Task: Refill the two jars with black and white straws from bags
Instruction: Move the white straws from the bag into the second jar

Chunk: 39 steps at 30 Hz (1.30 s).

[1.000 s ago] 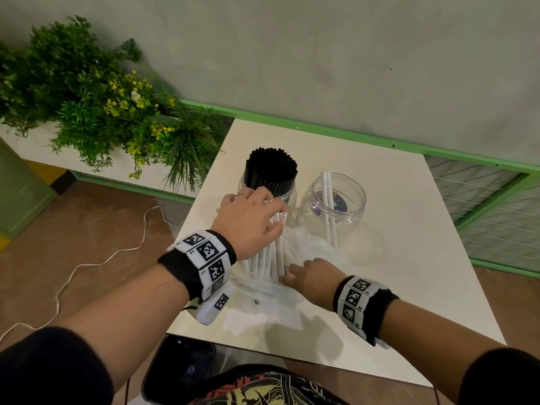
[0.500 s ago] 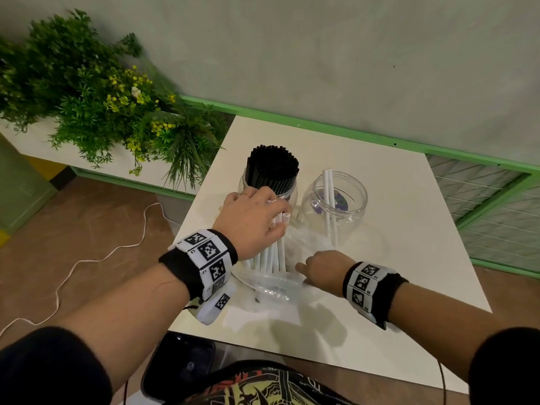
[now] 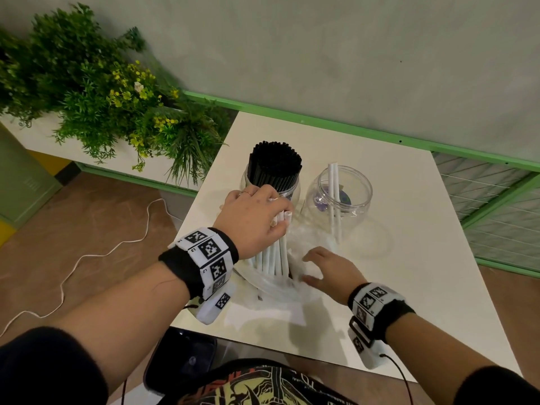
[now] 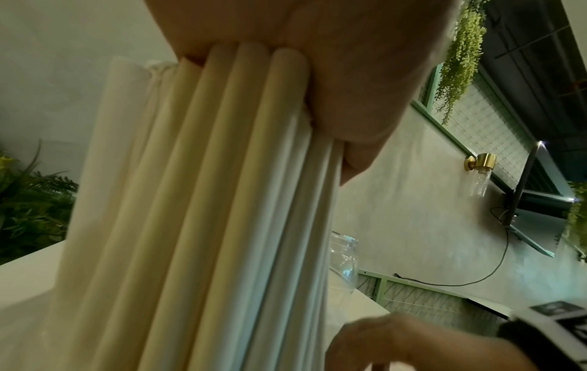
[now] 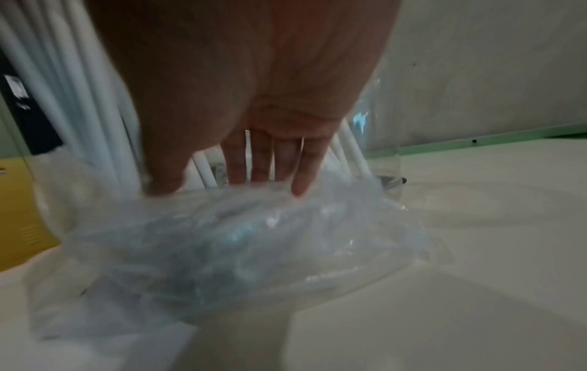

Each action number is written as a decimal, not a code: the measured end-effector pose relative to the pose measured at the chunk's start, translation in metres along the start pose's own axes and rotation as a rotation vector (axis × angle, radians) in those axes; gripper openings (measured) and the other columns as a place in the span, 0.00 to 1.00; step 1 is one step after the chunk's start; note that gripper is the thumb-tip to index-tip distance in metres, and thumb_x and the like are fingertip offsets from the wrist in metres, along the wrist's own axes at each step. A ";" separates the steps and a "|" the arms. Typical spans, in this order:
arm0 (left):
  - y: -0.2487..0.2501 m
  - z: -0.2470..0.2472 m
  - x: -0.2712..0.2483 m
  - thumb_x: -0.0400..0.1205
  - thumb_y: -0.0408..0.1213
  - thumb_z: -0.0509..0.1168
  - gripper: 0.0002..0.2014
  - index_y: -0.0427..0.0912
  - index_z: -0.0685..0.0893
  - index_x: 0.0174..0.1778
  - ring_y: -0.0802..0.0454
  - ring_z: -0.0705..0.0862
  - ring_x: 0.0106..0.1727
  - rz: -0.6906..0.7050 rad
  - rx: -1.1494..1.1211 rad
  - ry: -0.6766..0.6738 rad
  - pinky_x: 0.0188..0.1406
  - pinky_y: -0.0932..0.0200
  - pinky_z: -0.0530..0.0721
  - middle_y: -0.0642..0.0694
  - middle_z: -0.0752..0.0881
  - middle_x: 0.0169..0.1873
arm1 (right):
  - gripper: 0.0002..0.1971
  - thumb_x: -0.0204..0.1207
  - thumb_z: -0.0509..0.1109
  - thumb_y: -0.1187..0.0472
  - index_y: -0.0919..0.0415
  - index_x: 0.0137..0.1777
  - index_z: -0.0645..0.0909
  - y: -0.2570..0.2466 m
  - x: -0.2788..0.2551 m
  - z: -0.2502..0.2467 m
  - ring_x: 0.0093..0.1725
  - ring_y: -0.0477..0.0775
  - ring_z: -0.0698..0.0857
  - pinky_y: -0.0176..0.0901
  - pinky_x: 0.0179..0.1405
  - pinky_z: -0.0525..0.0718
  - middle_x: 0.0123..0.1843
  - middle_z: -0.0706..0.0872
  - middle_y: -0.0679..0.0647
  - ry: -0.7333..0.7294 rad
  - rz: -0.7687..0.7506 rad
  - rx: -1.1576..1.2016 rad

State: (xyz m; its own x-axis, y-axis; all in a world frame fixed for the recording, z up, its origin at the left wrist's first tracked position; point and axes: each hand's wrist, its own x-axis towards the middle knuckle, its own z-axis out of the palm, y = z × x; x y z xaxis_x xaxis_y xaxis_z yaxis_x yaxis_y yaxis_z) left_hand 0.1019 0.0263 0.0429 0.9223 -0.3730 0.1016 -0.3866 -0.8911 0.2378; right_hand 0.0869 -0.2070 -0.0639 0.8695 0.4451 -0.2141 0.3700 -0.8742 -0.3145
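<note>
My left hand (image 3: 257,220) grips the top of a bundle of white straws (image 3: 273,255) that stands nearly upright, its lower end in a crumpled clear plastic bag (image 3: 274,287) on the table. The left wrist view shows the white straws (image 4: 206,200) fanning down from my left hand (image 4: 301,75). My right hand (image 3: 330,273) presses on the bag with straight, spread fingers (image 5: 263,160) that touch the clear bag (image 5: 238,238). Behind stands a clear jar packed with black straws (image 3: 276,165). To its right a second clear jar (image 3: 339,197) holds two white straws.
The white table (image 3: 409,258) has bare surface right of the jars. Green plants (image 3: 102,92) in a white planter stand left of the table. A white cable (image 3: 87,252) lies on the brown floor. A green-framed mesh panel (image 3: 496,206) is at the right.
My left hand has tilted the white straw bundle more upright and lifted it. My right hand slid away from me along the bag and spread its fingers.
</note>
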 end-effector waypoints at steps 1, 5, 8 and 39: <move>0.000 0.000 0.000 0.80 0.55 0.52 0.14 0.62 0.78 0.58 0.50 0.75 0.58 0.002 0.002 -0.001 0.60 0.46 0.72 0.55 0.77 0.58 | 0.24 0.72 0.75 0.45 0.54 0.66 0.80 0.004 -0.005 0.003 0.57 0.57 0.84 0.47 0.53 0.80 0.64 0.79 0.49 0.108 -0.036 -0.097; 0.004 -0.001 0.002 0.78 0.55 0.49 0.17 0.62 0.78 0.58 0.50 0.76 0.56 0.020 0.019 -0.018 0.58 0.49 0.70 0.55 0.77 0.58 | 0.51 0.55 0.82 0.37 0.52 0.77 0.67 0.008 -0.011 0.016 0.73 0.63 0.72 0.58 0.65 0.75 0.76 0.69 0.58 0.092 0.053 -0.332; 0.006 -0.001 0.003 0.77 0.56 0.46 0.21 0.63 0.78 0.59 0.50 0.76 0.56 0.028 0.014 -0.029 0.58 0.49 0.70 0.55 0.77 0.58 | 0.63 0.58 0.79 0.34 0.51 0.84 0.41 0.006 -0.002 0.020 0.82 0.62 0.53 0.57 0.79 0.59 0.83 0.47 0.58 -0.093 0.167 -0.235; 0.005 -0.001 0.000 0.78 0.52 0.53 0.15 0.61 0.79 0.57 0.50 0.76 0.55 0.007 -0.016 -0.003 0.59 0.49 0.70 0.56 0.77 0.57 | 0.50 0.66 0.81 0.50 0.49 0.84 0.54 0.005 0.009 0.039 0.75 0.58 0.71 0.45 0.71 0.75 0.84 0.49 0.51 -0.127 0.189 0.201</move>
State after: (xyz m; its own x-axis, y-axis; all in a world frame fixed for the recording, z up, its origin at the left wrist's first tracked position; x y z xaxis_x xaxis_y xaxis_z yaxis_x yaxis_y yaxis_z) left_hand 0.1000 0.0219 0.0448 0.9197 -0.3797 0.1003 -0.3926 -0.8844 0.2525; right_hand 0.0840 -0.1998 -0.1031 0.8642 0.3100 -0.3963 0.1222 -0.8933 -0.4324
